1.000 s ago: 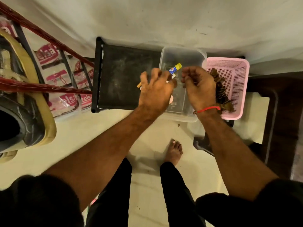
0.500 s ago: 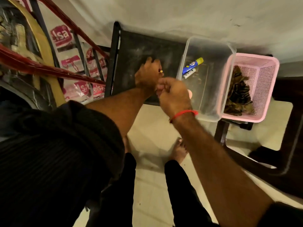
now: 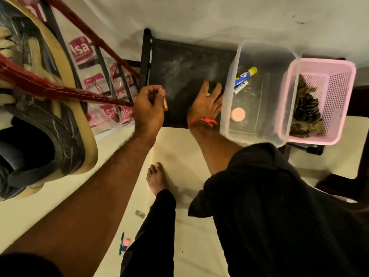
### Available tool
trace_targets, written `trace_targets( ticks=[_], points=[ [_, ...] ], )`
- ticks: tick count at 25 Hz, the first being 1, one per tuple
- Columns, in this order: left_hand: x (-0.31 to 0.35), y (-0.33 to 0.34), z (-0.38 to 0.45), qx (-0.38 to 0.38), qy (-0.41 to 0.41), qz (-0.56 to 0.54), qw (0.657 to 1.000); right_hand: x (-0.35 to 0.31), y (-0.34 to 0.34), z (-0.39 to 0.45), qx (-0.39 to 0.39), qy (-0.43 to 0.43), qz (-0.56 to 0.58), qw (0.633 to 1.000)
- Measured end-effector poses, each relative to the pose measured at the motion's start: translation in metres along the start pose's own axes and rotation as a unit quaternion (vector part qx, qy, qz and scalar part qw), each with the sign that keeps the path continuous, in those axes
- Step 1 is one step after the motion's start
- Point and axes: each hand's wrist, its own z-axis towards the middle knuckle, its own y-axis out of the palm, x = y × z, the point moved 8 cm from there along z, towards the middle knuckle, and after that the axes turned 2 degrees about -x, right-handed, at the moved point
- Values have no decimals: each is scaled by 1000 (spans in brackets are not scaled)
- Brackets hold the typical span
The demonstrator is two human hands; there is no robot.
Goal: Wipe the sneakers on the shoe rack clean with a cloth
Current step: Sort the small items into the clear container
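Black shelf point(image 3: 185, 76), right hand point(image 3: 207, 102) flat beside tub point(image 3: 257, 52)

Pale wall point(image 3: 199, 15), cream tiled floor point(image 3: 189, 246), dark wooden furniture point(image 3: 359, 156) at right, dim warm light.

The dusty black shelf point(image 3: 179, 80) lies bare between the red rail point(image 3: 83, 94) and the clear tub point(image 3: 259, 92).

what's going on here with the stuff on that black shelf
A person stands at a dusty black shelf. Their left hand pinches a small tan object, and their right hand rests flat on the shelf beside a clear plastic tub. A cloth lies untouched in the pink basket.
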Motion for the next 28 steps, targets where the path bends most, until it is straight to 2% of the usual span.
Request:
trace_targets(
  ticks=[3, 6, 8, 10, 12, 14, 16, 19, 21, 23, 25, 28],
  points=[
    [10, -1, -12, -14, -1, -35, 999, 12, -4, -1, 13, 0, -7, 1000],
    [24, -1, -22, -8, -6, -57, 998, 2, -31, -40, 38, -119, 162, 979],
    [33, 0, -29, 5, -10, -84, 996, -2, -77, -77, 93, -188, 272, 939],
    [46, 8, -38, 3, 7, -105, 994, 13, -135, -95, 158, -226, 311, 910],
    [62, 25, -50, -23, 30, -117, 992, 51, -179, -85, 202, -203, 295, 912],
    [76, 45, -62, -54, 51, -120, 990, 93, -187, -45, 157, -117, 254, 947],
    [86, 62, -70, -69, 54, -121, 989, 116, -164, -5, 60, -43, 168, 983],
    [94, 77, -77, -64, 61, -100, 991, 112, -126, 34, -38, -37, 79, 995],
    [101, 85, -82, -74, 93, -47, 992, 111, -113, 47, -77, -13, 53, 996],
    [108, 95, -87, -98, 118, 8, 988, 113, -116, 52, -76, -4, 39, 996],
    [114, 110, -90, -122, 130, 65, 982, 112, -131, 47, -39, -32, 54, 997],
    [125, 141, -91, -151, 162, 150, 964, 116, -160, 23, 24, -87, 180, 980]
  ],
)
